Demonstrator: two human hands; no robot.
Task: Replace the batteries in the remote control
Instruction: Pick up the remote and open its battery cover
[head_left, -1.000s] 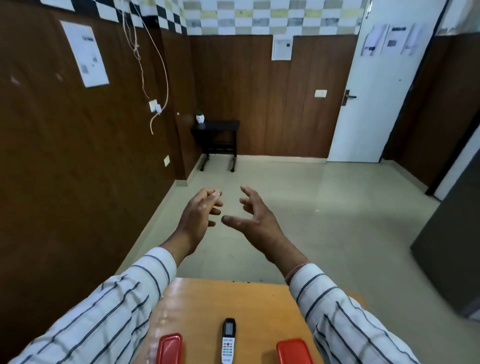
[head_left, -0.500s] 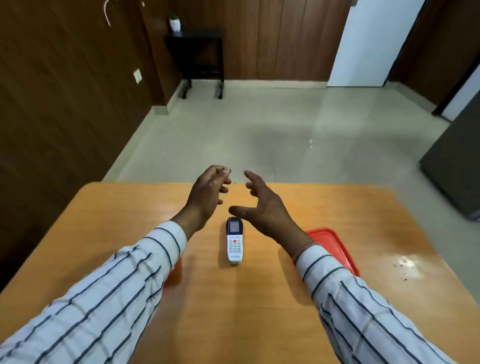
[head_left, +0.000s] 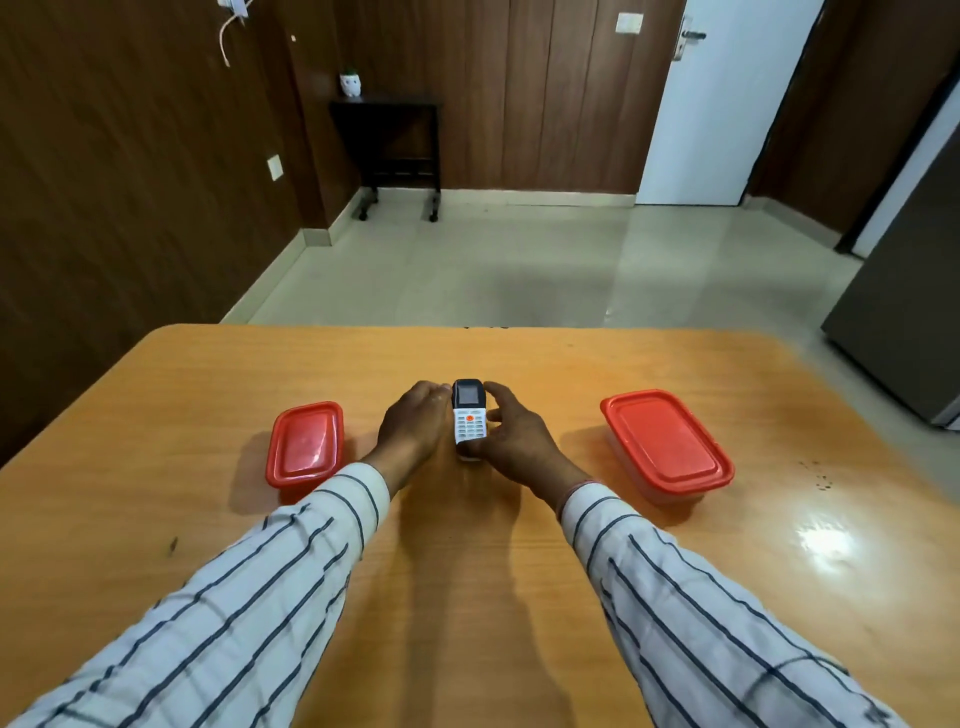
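A small white remote control (head_left: 469, 418) with a dark screen and an orange button lies face up in the middle of the wooden table (head_left: 467, 545). My left hand (head_left: 413, 426) presses against its left side, fingers curled around the edge. My right hand (head_left: 511, 434) closes on its right side, thumb near the lower end. Both hands grip the remote together. Its back and battery cover are hidden.
A small box with a red lid (head_left: 305, 444) sits left of my hands. A larger red-lidded box (head_left: 666, 444) sits to the right. Beyond the table's far edge are a tiled floor, a dark side table (head_left: 387, 140) and a white door (head_left: 722, 104).
My hands came down from the air onto the table and closed on both sides of the remote. My head tilted down, then steadied, bringing both red-lidded boxes into view.
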